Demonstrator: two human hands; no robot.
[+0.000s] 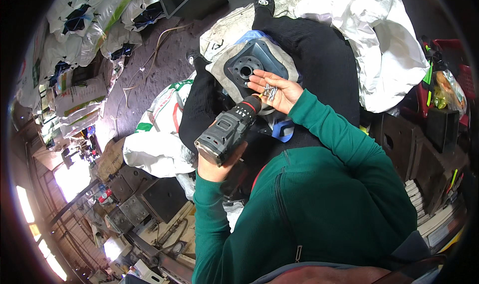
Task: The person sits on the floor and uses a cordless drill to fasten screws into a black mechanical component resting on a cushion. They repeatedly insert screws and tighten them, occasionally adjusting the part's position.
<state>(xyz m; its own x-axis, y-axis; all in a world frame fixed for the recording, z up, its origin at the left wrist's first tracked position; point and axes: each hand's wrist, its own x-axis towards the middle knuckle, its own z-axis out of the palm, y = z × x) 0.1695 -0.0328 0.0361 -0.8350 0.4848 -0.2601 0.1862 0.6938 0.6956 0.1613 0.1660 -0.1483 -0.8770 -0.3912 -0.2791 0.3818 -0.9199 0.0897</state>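
- Blue-grey plate [257, 62], in the head view, lies between the person's black-clad legs [319, 59]; the right hand [283, 95] covers part of its near edge, and the tip of the drill [229, 132] is hard to make out.
- Left hand [213, 170]: fingers wrapped around the drill (which hides most of them).
- Right hand: palm up, fingers loosely spread, cradling slim silvery fasteners [270, 92]; I cannot tell whether fingertips touch the plate.
- Rounded corners, raised round hub, 1 large central hole ringed by smaller ones.
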